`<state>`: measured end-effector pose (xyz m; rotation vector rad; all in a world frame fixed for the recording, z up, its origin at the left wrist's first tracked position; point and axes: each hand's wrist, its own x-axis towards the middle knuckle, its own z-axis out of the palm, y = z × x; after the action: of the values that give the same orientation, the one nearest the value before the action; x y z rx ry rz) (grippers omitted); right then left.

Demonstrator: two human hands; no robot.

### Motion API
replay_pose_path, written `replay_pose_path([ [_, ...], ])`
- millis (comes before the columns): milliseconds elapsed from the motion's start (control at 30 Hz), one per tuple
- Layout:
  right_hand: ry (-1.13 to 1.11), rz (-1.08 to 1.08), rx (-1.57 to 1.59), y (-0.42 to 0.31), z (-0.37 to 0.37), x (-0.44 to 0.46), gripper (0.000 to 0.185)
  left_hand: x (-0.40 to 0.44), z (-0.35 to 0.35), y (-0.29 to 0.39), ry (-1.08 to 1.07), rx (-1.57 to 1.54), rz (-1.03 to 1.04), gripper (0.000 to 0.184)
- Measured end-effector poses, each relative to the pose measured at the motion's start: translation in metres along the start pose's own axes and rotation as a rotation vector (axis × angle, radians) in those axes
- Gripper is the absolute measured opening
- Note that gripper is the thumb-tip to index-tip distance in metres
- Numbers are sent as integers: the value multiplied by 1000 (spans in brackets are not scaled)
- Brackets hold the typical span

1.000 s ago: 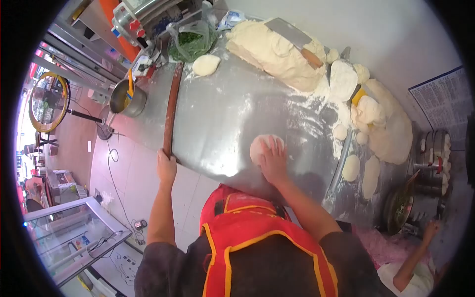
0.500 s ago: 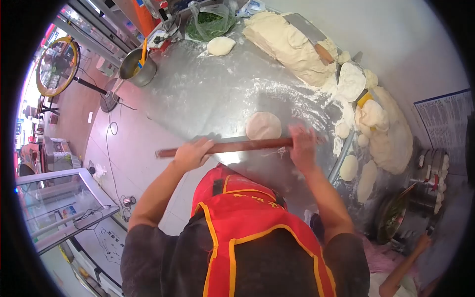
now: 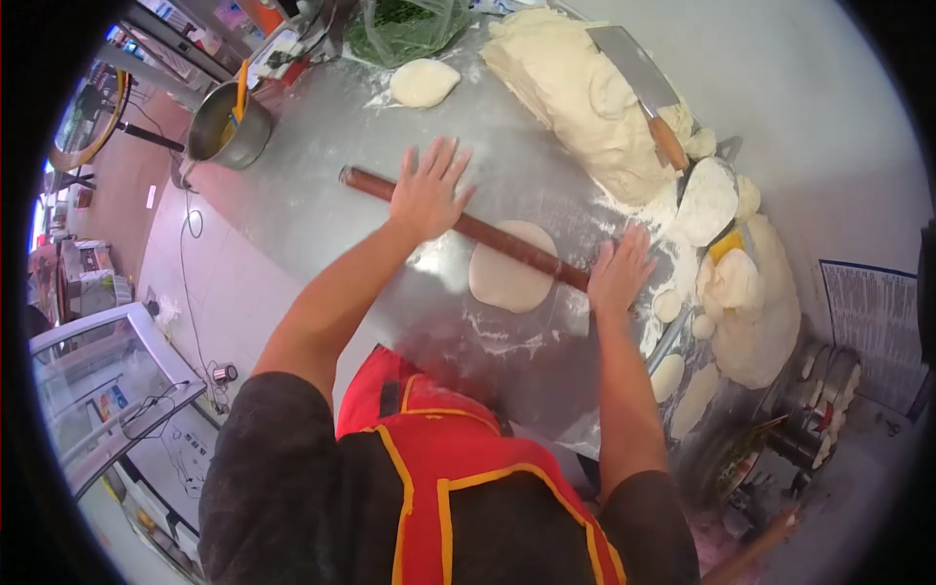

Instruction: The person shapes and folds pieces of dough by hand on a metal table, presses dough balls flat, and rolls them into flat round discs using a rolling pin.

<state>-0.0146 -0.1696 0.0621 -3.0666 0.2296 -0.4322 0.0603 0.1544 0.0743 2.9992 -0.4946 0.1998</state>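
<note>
A dark brown rolling pin (image 3: pixel 522 248) lies slantwise across a flat round of dough (image 3: pixel 502 281) on the metal table. My left hand (image 3: pixel 425 193) rests flat on the pin left of the dough, its fingers spread and pointing away from me. At the pin's right end, my right hand (image 3: pixel 621 271) presses with an open palm, fingers stretched forward. The dough shows on both sides of the pin. Loose flour is scattered around it.
A big mass of dough (image 3: pixel 575 97) with a wooden-handled cleaver (image 3: pixel 639 83) lies at the back right. Several dough pieces sit along the right wall. A metal pot (image 3: pixel 230 132) and a bag of chopped greens (image 3: pixel 405 31) stand at the back left. A person's arm (image 3: pixel 756 546) shows lower right.
The rolling pin has moved forward from the dough's near edge onto it and now slants. Both hands went along with it, and my left fingers have straightened. The dough round looks larger and lies nearer me.
</note>
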Motion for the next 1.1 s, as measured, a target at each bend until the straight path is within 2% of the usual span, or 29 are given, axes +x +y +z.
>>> replay_pose_path([
  [133, 154, 16, -11, 8, 7, 55, 51, 65, 16, 2, 132, -65, 33, 61],
  [167, 106, 0, 16, 6, 5, 57, 53, 74, 17, 0, 175, -82, 46, 60],
  [200, 57, -21, 43, 3, 1, 52, 54, 73, 13, -3, 125, -83, 33, 62],
  [267, -36, -43, 139, 1, -6, 6, 58, 19, 2, -1, -29, -101, 24, 67],
  [300, -49, -55, 214, -3, -6, -20, 59, -11, -6, 0, -31, -146, 37, 67],
  [367, -209, -62, 186, -14, -29, -84, 64, -78, -15, -3, -40, -266, 6, 69],
  [467, -215, -118, 203, -24, -61, -172, 61, -173, -40, -1, -164, -361, -42, 73],
  [533, -237, -136, 194, -27, -70, -195, 57, -190, -36, -1, -140, -324, -24, 74],
  [600, -137, -133, 165, -23, -50, -170, 59, -171, -36, 4, -128, -273, -51, 72],
  [633, -82, -133, 148, -21, -38, -145, 61, -146, -23, 2, 1, -260, -10, 68],
  [733, -138, -53, 113, -15, -22, -66, 59, -46, -12, -1, 49, -186, 2, 58],
  [833, -135, -52, 133, -11, -19, -58, 57, -51, 1, -2, 33, -162, -10, 56],
  [933, -180, -95, 144, -15, -36, -142, 58, -138, -20, -10, 1, -240, 101, 51],
  [1000, -215, -102, 222, -25, -48, -165, 60, -152, -24, -20, 8, -300, 179, 45],
  [1067, -334, -25, 356, -38, -38, -109, 66, -145, -17, -31, 9, -432, 273, 40],
  [1100, -307, 12, 603, -48, -24, -78, 63, -144, -20, -32, 0, -421, 276, 37],
])
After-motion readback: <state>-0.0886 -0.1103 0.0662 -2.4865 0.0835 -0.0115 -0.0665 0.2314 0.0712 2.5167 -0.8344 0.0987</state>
